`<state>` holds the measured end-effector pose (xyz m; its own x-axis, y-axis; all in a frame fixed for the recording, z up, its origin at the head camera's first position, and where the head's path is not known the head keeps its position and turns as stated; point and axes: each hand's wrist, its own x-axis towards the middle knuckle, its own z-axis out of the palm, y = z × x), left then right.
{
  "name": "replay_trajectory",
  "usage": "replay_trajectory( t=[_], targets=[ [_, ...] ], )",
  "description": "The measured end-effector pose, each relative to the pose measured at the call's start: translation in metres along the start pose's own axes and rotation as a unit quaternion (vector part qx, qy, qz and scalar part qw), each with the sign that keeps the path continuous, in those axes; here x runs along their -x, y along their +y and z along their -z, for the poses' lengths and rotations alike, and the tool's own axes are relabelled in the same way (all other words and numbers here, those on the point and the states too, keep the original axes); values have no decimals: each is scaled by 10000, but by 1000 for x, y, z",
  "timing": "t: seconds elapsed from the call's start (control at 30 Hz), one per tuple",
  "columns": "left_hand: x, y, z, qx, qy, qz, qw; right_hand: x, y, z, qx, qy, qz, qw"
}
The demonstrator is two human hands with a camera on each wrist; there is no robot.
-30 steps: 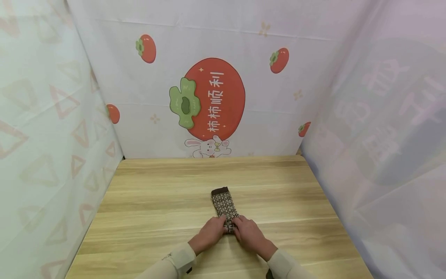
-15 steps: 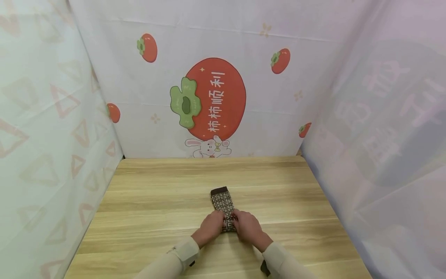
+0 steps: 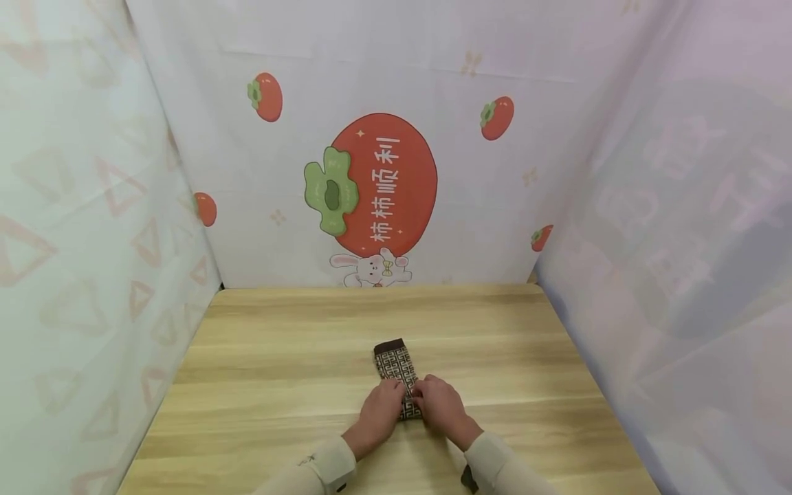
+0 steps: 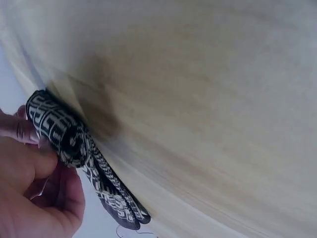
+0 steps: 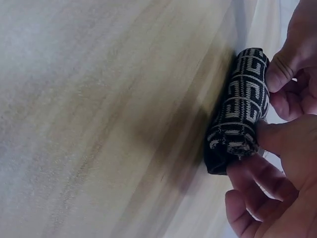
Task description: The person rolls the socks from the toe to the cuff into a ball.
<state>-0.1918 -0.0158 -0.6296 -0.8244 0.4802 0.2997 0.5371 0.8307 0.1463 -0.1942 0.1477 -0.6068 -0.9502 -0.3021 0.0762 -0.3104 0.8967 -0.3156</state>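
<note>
A dark sock with a pale geometric key pattern and a plain dark cuff lies on the wooden table, its near end rolled up. My left hand holds the left side of the roll. From the right, my right hand grips the roll's other side. In the left wrist view the roll shows its spiral end, and the flat layers stretch beyond it toward the cuff. In the right wrist view the roll lies between the thumbs and curled fingers of both hands, which partly hide it.
The wooden table extends around the sock on all sides. A white hanging sheet printed with red fruit and a rabbit stands behind it. More sheets hang at the left and right.
Both hands have shifted slightly along the sock, and their fingers have changed position on the roll. The cuff stays at the far end. The head view has tilted slightly upward.
</note>
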Motion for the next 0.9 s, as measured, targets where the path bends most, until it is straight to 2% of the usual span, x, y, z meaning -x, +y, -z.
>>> replay_trajectory(
  t=[0.07, 0.17, 0.3, 0.4, 0.57, 0.9],
  targets=[
    [4, 3, -1, -65, 122, -75, 9999, 2, -1, -2, 10, 90, 39, 10000],
    [8, 6, 1, -156, 69, -76, 9998, 6, -1, -7, -50, 376, 160, 9992],
    [12, 8, 4, -291, -43, -87, 9995, 12, -1, -14, -11, 927, 525, 9943],
    [14, 10, 6, -337, 64, -130, 9993, 16, 1, -17, 188, 1177, 890, 9889],
    [18, 12, 7, -398, 204, -286, 9986, 21, 4, -17, 381, 1214, 1335, 9828],
    [19, 13, 4, -776, 494, -410, 9949, 23, 10, -15, 514, 1061, 1782, 9769]
  ],
)
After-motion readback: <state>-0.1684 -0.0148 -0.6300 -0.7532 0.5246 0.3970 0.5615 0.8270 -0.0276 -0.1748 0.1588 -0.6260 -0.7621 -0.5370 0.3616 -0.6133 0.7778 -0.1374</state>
